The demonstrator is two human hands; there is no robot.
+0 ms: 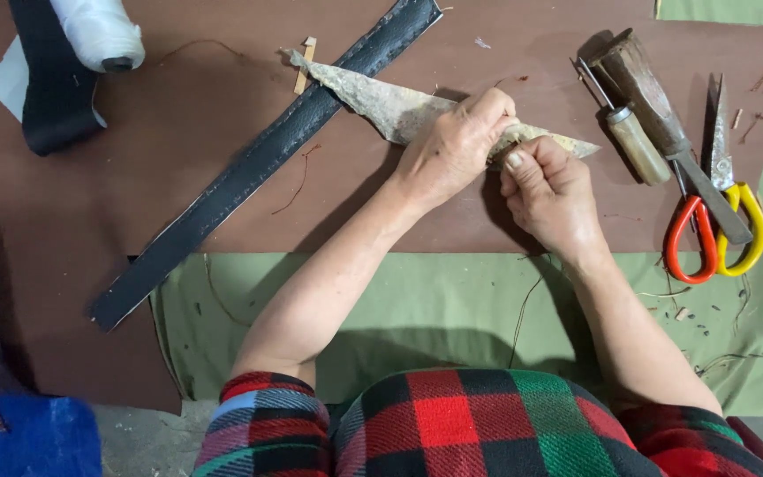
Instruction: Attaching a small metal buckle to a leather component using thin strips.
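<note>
My left hand point(457, 146) and my right hand point(547, 190) meet over a long, pale, mottled strip of skin-like material point(381, 99) that tapers to a point at both ends. My left hand pinches the strip from above near its right end. Right beside it, my right hand's thumb and fingers are closed on the same part of the strip. The strip lies slantwise on a brown leather sheet point(178, 141) and crosses over a long black stitched strap point(258, 163).
At right lie a wooden-handled awl point(633, 137), a dark wooden-handled knife point(664, 115) and red-and-yellow-handled scissors point(717, 212). A white thread spool point(99, 31) and black rolled strap point(55, 88) sit top left. Green cloth point(434, 309) covers the near table.
</note>
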